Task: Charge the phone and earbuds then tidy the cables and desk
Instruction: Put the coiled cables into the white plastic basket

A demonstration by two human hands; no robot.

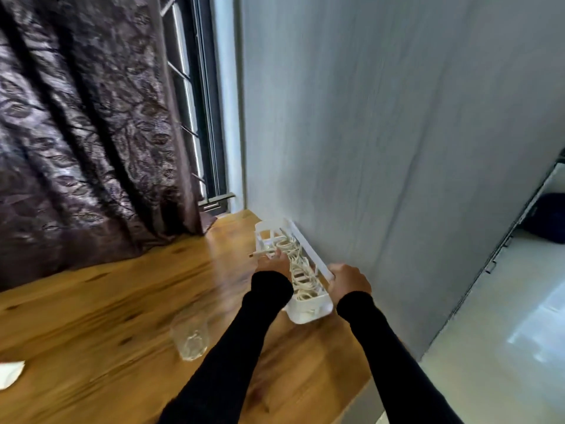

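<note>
Daylight enters from the window [195,117] at far left, behind the dark curtain [76,133], leaving the room moderately bright with soft, weak shadows. It lays a pale sheen on the wooden surface [122,301] and a bright glare patch on the floor [535,332] at right. Motion blur smears the whole frame, most on the glass [190,336], and the wide lens tilts and bends the wall [397,133] lines.

The left hand [270,264] was mostly hidden behind its own black sleeve [244,325], so its grip on the white tray [308,310] could not be made out. The cables [298,264] inside blurred into one pale tangle. At seven o'clock a clear glass [190,335] was smeared, and at eight o'clock a white scrap [9,373] was cut off by the edge.
</note>
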